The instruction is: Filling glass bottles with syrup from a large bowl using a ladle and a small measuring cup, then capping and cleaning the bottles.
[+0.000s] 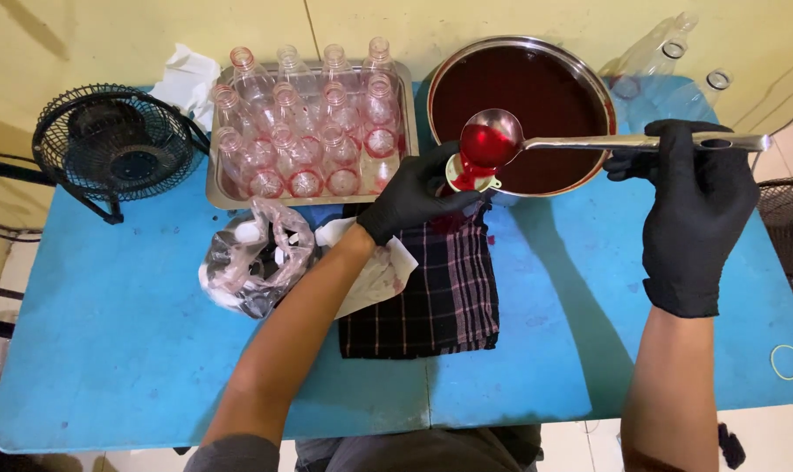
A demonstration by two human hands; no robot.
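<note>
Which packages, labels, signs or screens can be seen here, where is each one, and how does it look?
Clear plastic bag: on the blue table, in front of the metal tray, left of the checked cloth; crumpled, see-through, with white pieces inside.
Plastic bottles: standing in the tray; clear, uncapped, no labels visible, some red-tinted at the bottom.
No labels, signs or screens are in view.

Both hands wear black gloves: the left hand (pixel 411 194) at nine o'clock of the cream plastic funnel (pixel 472 174), the right hand (pixel 695 214) at three. The shiny steel ladle (pixel 494 140) carries bright red liquid; the round steel pot (pixel 521 114) holds dark maroon. The checked cloth (pixel 431 293), black with pale pink lines, lies on the light-blue table (pixel 125 350)
</note>
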